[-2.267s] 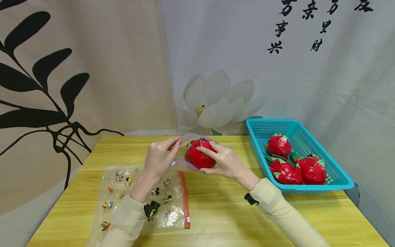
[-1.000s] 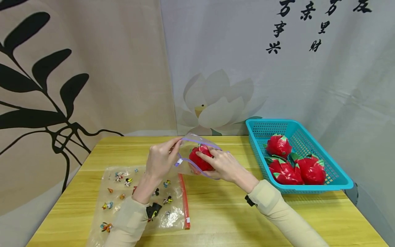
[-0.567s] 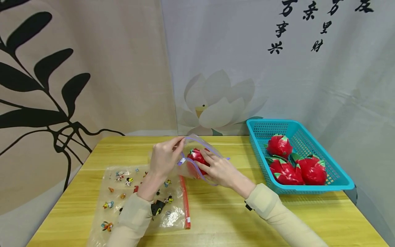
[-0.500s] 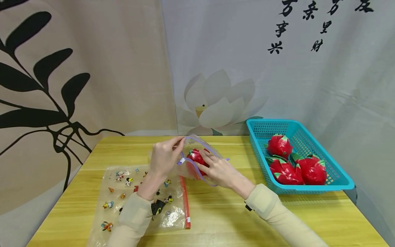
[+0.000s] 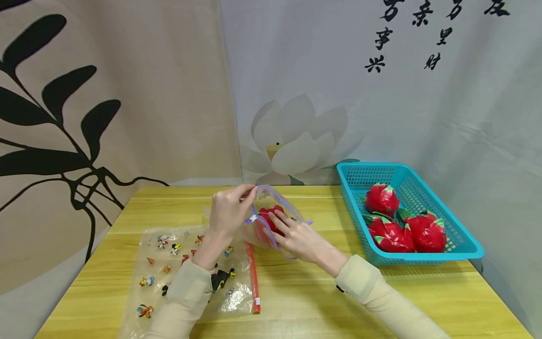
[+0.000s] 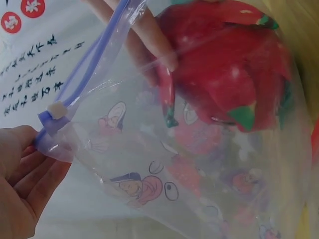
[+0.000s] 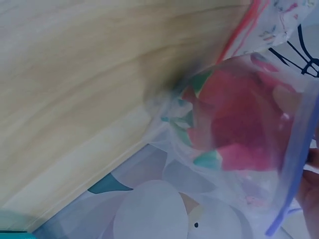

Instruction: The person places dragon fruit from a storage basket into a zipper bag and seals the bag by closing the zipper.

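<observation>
A clear zip bag [image 6: 124,149] with a purple rim and white slider is held up over the table, its mouth spread. My left hand [image 5: 228,209] pinches its upper corner beside the slider, between thumb and fingers [image 6: 45,186]. Inside the bag is a red toy dragon fruit [image 6: 224,69] with green tips. My right hand [image 5: 302,240] reaches through the mouth, and its nearly straight fingers [image 6: 149,32] press against the fruit. The rim and bag film partly cover that hand, so its thumb is hidden. In the right wrist view the fruit [image 7: 239,114] shows blurred through the film.
A blue basket [image 5: 423,256] with 3 more dragon fruits [image 5: 425,230] stands at the table's right. A larger clear bag [image 5: 161,292] with cartoon prints and a red zip strip lies flat under my left forearm. A printed curtain [image 5: 178,94] hangs behind the wooden table [image 5: 305,301].
The dragon fruit has gone from the bag's mouth deeper inside, leftward, pushed by my right hand. That hand's grip around the fruit has loosened. My left hand has shifted slightly right, still pinching the corner.
</observation>
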The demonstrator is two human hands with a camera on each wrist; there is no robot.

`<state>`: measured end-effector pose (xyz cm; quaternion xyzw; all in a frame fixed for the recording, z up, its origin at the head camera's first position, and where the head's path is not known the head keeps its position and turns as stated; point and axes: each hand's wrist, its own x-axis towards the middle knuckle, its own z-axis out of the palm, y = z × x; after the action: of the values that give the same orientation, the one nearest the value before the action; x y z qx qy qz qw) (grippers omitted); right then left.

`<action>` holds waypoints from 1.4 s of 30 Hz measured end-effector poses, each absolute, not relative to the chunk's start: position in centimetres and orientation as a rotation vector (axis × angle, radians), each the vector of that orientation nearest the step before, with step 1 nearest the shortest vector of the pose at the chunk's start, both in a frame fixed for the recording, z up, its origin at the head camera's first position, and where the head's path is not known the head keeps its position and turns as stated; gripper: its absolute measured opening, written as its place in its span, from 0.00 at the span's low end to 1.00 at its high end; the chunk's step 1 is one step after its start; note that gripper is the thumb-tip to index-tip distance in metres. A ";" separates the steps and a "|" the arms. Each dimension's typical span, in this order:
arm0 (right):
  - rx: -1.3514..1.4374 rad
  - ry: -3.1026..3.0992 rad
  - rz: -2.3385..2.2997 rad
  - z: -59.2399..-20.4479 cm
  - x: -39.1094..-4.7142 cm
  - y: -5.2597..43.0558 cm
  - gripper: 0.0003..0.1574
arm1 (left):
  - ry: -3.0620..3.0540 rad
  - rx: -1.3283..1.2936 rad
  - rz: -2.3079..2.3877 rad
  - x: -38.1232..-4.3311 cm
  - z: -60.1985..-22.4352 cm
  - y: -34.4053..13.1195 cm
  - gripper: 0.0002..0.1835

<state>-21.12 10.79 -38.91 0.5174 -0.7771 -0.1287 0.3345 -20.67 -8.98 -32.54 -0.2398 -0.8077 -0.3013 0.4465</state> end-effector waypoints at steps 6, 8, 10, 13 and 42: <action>1.339 -2.014 -0.367 -40.0 -21.2 10.7 0.26 | -2.000 -0.640 -0.727 -20.5 -32.9 -9.2 0.04; 1.322 -2.010 -0.358 -40.2 -21.1 10.6 0.28 | -1.999 -0.652 -0.727 -20.5 -33.0 -9.2 0.04; 1.301 -2.007 -0.352 -40.3 -21.1 10.5 0.29 | -2.000 -0.660 -0.731 -20.4 -32.9 -9.3 0.04; 1.251 -2.032 -0.362 -40.4 -20.8 10.3 0.28 | -2.001 -0.667 -0.728 -20.3 -32.9 -9.3 0.04; 1.057 -2.205 -0.402 -40.3 -20.9 8.4 0.22 | -1.995 -0.729 -0.719 -19.8 -32.9 -9.3 0.03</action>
<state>-20.93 8.40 -40.27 0.4032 -0.8412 -0.1536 0.3258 -19.85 -9.30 -32.87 -0.2928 -0.8011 -0.2888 0.4348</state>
